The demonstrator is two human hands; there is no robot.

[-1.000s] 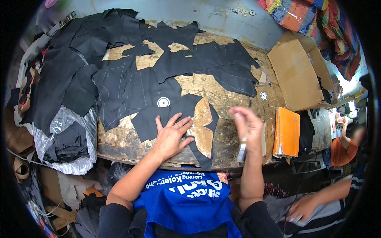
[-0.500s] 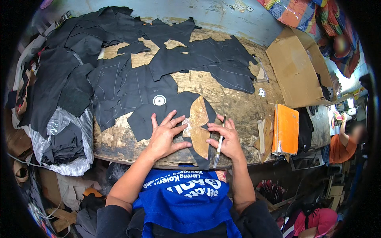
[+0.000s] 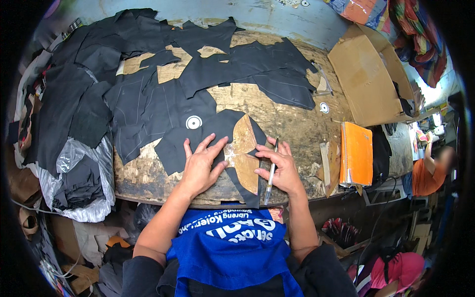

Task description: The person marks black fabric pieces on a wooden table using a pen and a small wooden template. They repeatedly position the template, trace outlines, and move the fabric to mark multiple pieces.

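Pressing flat on the soft, floppy black cloth (image 3: 198, 136), the left hand (image 3: 200, 166) steadies the stiff brown pattern (image 3: 243, 153) while the right hand (image 3: 282, 168) pinches a pen (image 3: 271, 171).

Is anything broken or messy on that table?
The wooden tabletop looks badly worn, scarred and stained where it shows bare. Black fabric pieces lie overlapping in an untidy spread across it. Nothing looks spilled. The left hand presses flat; the right hand holds a pen.
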